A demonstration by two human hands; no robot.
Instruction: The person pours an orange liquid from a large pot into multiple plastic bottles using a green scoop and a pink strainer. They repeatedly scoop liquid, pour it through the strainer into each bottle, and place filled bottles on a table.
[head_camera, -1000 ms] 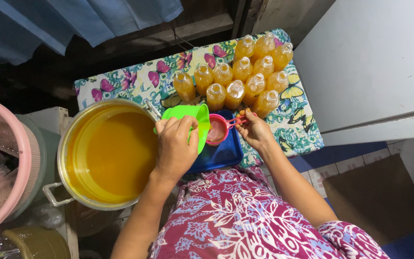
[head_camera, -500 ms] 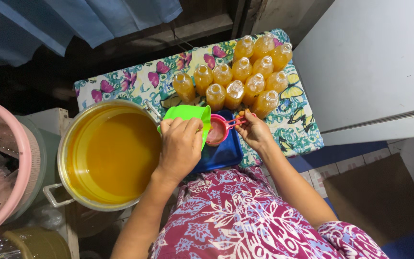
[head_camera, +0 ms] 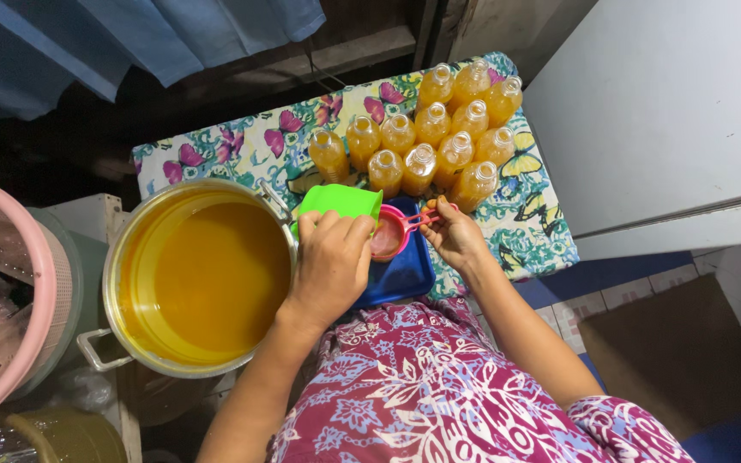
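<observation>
Left hand (head_camera: 332, 266) grips green scoop (head_camera: 339, 202) beside pink strainer (head_camera: 390, 233).

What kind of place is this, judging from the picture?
Probably a home kitchen corner used for bottling a drink: a large metal pot of orange liquid, filled plastic bottles on a butterfly-print cloth, and a pink basket alongside.

1. The pot (head_camera: 195, 279) of orange liquid blocks the left side, touching the left hand (head_camera: 329, 267).
2. About 11 filled bottles (head_camera: 426, 137) crowd the cloth behind the blue tray (head_camera: 405, 279), tightly packed.
3. The white cabinet (head_camera: 662, 111) walls the right.
4. Bare patterned cloth (head_camera: 216, 154) lies open behind the pot.
5. The right hand (head_camera: 454, 240) sits just before the bottles.
</observation>
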